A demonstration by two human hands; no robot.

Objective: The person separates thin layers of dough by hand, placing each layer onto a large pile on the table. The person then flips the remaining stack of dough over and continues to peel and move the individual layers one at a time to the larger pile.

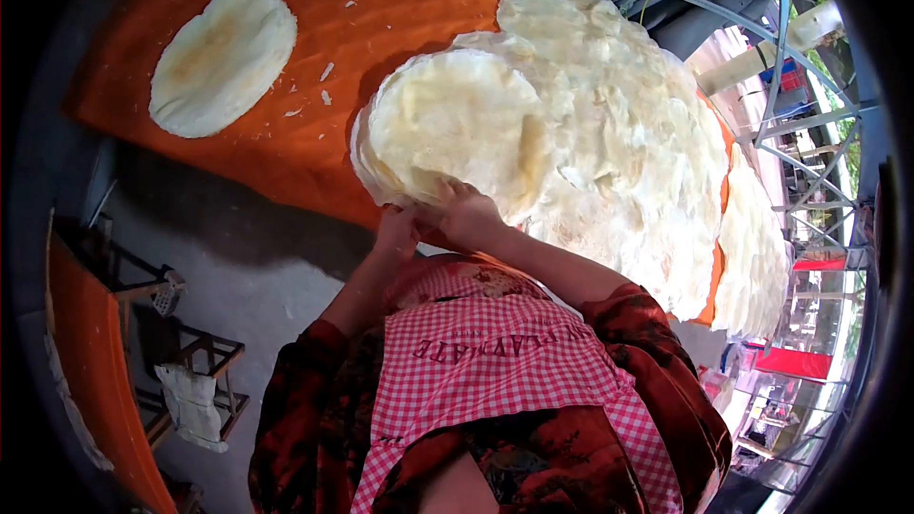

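Observation:
A thin, round, pale flatbread (452, 119) lies over other flatbreads on the orange cloth. My left hand (398, 228) is closed at its near edge, fingers curled in close to my body. Beside it, almost touching, my right hand (469, 219) is closed on the same edge, with fingertips bent over the bread's surface. Exactly how the fingertips grip is partly hidden. To the right, many overlapping flatbreads (628, 133) form a wide layered spread. A single lightly browned flatbread (224, 62) lies apart at the far left.
Orange cloth (324, 0) covers the table, with small bread scraps (327, 97) on it. Below left are a wooden stool (224, 362) and another orange-covered surface (105, 362). Metal framework (804, 119) stands at the right. A checked apron (495, 362) covers my front.

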